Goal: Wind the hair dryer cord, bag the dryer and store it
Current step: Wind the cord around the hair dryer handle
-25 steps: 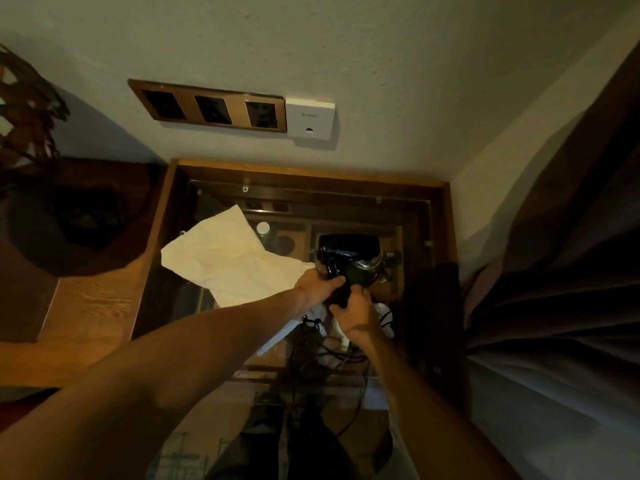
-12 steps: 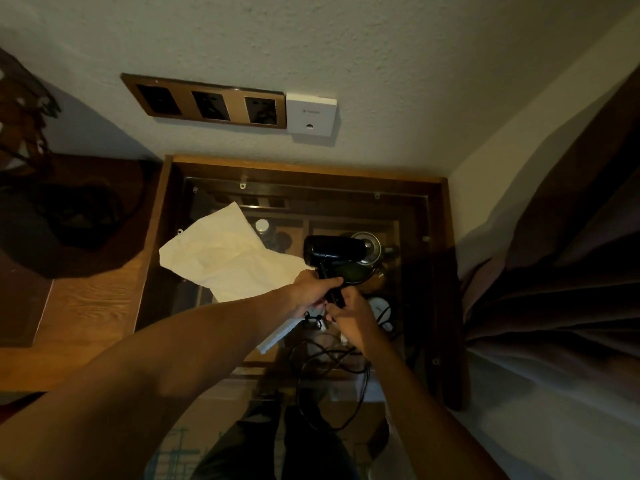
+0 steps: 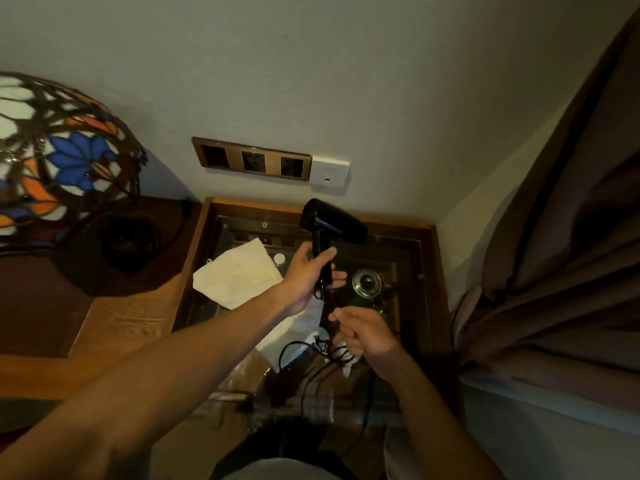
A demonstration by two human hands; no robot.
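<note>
Your left hand [image 3: 304,278] is wrapped around the handle of the black hair dryer [image 3: 330,221], holding it up with the barrel above your fist. Just below, your right hand [image 3: 363,329] pinches the cord [image 3: 304,372], which trails down in loose loops beneath it. The pale bag [image 3: 239,277] lies left of your left hand on the glass-topped table [image 3: 427,271].

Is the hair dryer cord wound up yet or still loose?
Still loose. The cord trails in slack loops from the hair dryer, held up by the left hand.
</note>
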